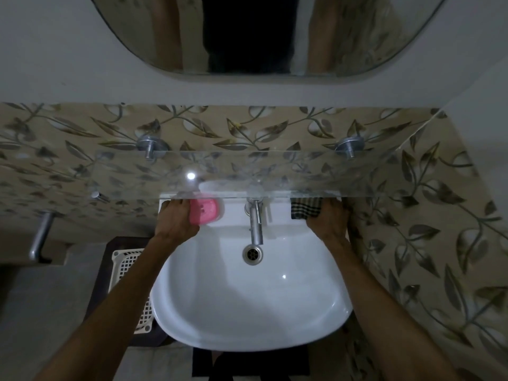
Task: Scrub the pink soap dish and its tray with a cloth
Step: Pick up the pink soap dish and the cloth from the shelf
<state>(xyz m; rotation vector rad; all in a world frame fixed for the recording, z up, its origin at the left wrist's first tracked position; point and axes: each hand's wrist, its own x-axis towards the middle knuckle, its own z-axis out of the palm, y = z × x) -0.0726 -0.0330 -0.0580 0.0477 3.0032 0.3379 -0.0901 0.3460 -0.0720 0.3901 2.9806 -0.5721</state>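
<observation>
Pink dish (204, 213), one, sits left of centre on the sink (247, 298) ledge, gripped by the left hand (176, 218). Right hand (328, 218), right of centre, clutches one checked cloth (305, 207); both arms outstretched.

Both forearms reach forward, well apart, backs of hands up. Left hand (176, 218) fingers curled round something at its right side, fingertips hidden. Right hand (328, 220) knuckles up, fingers bent over something at its left, tips hidden.
</observation>
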